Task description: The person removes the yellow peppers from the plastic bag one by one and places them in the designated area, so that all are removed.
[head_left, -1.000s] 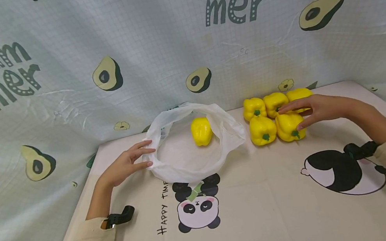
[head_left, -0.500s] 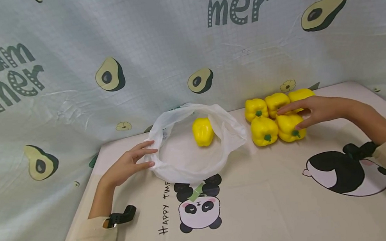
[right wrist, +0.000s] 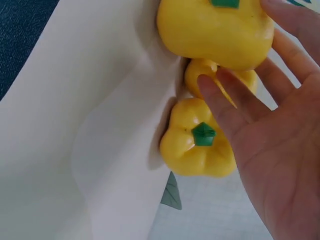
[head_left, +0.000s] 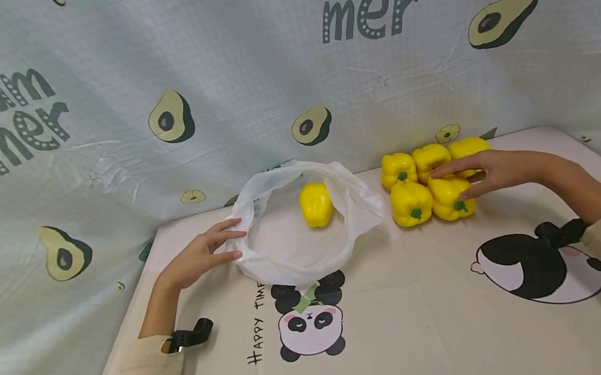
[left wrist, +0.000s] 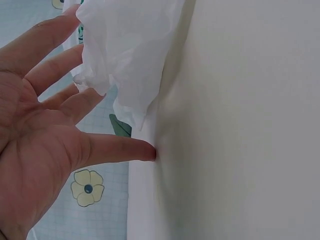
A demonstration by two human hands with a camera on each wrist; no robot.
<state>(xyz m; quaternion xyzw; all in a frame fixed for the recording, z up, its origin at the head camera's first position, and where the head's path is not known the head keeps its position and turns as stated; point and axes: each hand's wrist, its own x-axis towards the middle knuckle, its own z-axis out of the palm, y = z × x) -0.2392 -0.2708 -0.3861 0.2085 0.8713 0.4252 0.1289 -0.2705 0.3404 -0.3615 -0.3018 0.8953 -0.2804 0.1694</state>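
In the head view, a white plastic bag [head_left: 295, 270] stands with its mouth wide, and one yellow bell pepper [head_left: 316, 205] is inside. My left hand [head_left: 190, 263] rests at the bag's left side, fingers spread and fairly straight; in the left wrist view its fingertips meet the thin plastic [left wrist: 132, 55]. At the right, several yellow bell peppers stand bunched together. Over the front right pepper [head_left: 449, 199] lies my right hand [head_left: 504, 167], thumb on the near side and fingers beyond. The right wrist view shows these fingers loosely extended beside a pepper [right wrist: 212, 30]; firm contact cannot be told.
The other peppers include the front left one [head_left: 411, 203] and the back left one [head_left: 397, 170]. A printed cloth [head_left: 381, 325] with panda drawings covers the table. Behind rises an avocado-patterned curtain [head_left: 237, 108]. Black straps [head_left: 189, 335] circle the wrists.
The head view shifts very slightly. Both hands keep their places, at the bag and over the front right pepper, and no pepper has visibly moved.
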